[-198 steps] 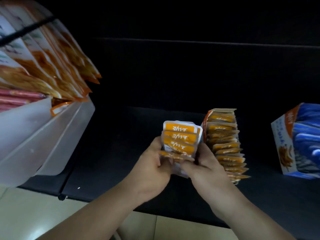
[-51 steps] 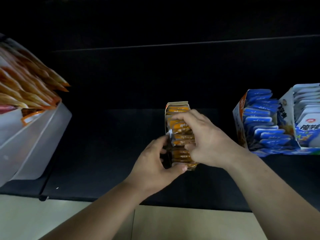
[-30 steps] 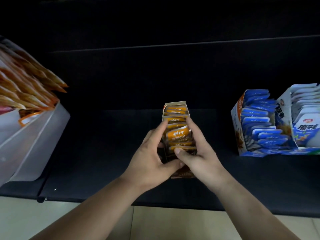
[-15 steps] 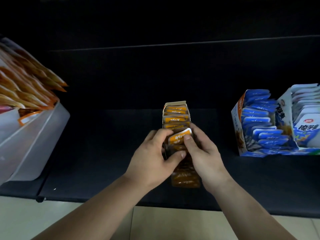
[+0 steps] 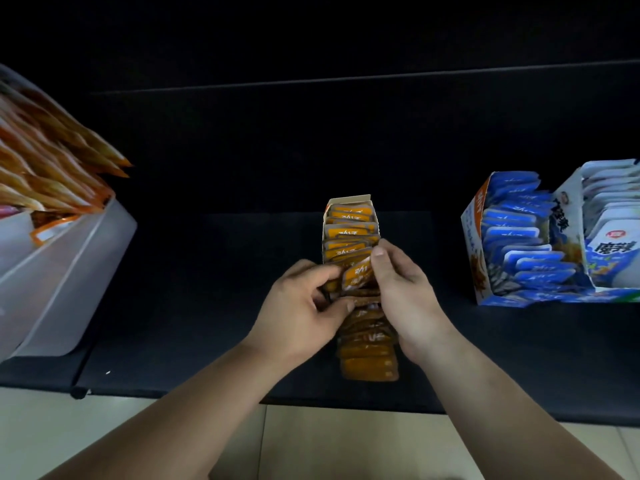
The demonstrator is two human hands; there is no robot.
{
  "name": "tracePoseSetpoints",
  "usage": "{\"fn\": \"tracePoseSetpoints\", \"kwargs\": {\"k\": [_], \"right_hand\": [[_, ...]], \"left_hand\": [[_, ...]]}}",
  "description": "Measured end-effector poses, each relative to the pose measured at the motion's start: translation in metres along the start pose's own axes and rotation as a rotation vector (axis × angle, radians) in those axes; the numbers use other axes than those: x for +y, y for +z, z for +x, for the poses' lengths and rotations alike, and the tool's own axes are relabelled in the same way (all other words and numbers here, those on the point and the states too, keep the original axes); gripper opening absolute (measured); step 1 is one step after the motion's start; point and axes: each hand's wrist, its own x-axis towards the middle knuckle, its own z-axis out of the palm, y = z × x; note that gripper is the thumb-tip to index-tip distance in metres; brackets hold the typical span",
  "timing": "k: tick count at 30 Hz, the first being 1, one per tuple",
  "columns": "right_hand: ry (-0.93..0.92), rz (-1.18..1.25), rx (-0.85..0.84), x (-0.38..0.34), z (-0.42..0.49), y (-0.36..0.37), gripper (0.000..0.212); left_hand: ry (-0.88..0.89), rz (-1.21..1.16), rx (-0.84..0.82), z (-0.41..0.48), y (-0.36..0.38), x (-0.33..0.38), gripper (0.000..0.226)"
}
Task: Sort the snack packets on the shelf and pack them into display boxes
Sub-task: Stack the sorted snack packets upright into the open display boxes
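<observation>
Packets: a row of small flat orange sachets [image 5: 369, 362] with pale lettering stood on edge, one behind another, running straight back from near the front edge of the shelf [image 5: 207, 278].
Nearest packets: dim and in shade; whether cardboard reached under them could not be told.
Left hand [image 5: 304, 317]: fingers curled, fingertips on the left edge of one tilted packet [image 5: 358, 273] and thumb lower, against the row.
Right hand [image 5: 401, 292]: thumb and forefinger pinched the right edge of the same packet.
Held packet: brighter orange than the rest, leaning left out of line, midway along the row and between the two hands.
Orange display box [image 5: 349, 199]: narrow, open-topped cardboard; its back and side walls enclosed the far packets just beyond the hands.
In the way: both hands covered the middle of the row and the near end of the box's walls.
Blue display box [image 5: 472, 244]: well apart to the right, filled with blue packets [image 5: 516, 237].
White display box [image 5: 568, 209]: touching the blue one on its right, holding white packets [image 5: 609, 233].
Plastic bin [image 5: 69, 271]: translucent, far left on the shelf, tilted in this view, with long orange pouches [image 5: 45, 168] sticking out.
Floor [image 5: 104, 427]: pale tiles below the shelf's edge.
</observation>
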Motion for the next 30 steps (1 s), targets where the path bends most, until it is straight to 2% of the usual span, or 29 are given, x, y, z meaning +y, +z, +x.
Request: {"fn": "tracePoseSetpoints", "kwargs": {"k": [3, 8, 10, 13, 15, 18, 21, 24, 27, 29, 30], "right_hand": [[0.011, -0.023, -0.001, -0.004, -0.002, 0.000, 0.057], [0.078, -0.096, -0.039, -0.002, -0.001, -0.003, 0.054], [0.097, -0.115, -0.028, -0.003, 0.000, -0.003, 0.058], [0.169, -0.054, 0.065, -0.001, -0.008, -0.009, 0.073], [0.299, -0.059, 0.111, 0.003, -0.014, -0.019, 0.076], [0.520, -0.173, -0.006, 0.005, -0.027, -0.037, 0.067], [0.608, -0.080, -0.221, 0.004, -0.041, -0.044, 0.059], [0.548, 0.100, -0.221, 0.000, -0.048, -0.046, 0.044], [0.457, 0.108, -0.243, -0.005, -0.050, -0.050, 0.036], [0.395, 0.061, -0.284, -0.003, -0.053, -0.052, 0.050], [0.360, 0.037, -0.277, -0.004, -0.056, -0.049, 0.069]], "left_hand": [[-0.008, -0.137, -0.026, -0.003, 0.002, 0.003, 0.049], [0.079, -0.037, 0.085, -0.002, 0.012, -0.003, 0.022], [0.146, 0.042, 0.113, -0.002, 0.015, -0.004, 0.017], [0.166, 0.051, 0.098, -0.003, 0.013, -0.006, 0.021], [0.139, 0.087, 0.087, -0.003, 0.009, -0.004, 0.032], [0.174, 0.319, 0.110, -0.001, 0.001, 0.002, 0.046], [0.218, 0.342, -0.039, 0.001, -0.003, 0.008, 0.053], [0.256, 0.298, -0.073, 0.004, -0.007, 0.010, 0.042], [0.276, 0.283, -0.058, 0.011, -0.013, 0.013, 0.027], [0.279, 0.285, -0.068, 0.017, -0.016, 0.015, 0.017], [0.280, 0.299, -0.063, 0.022, -0.017, 0.016, 0.010]]}}
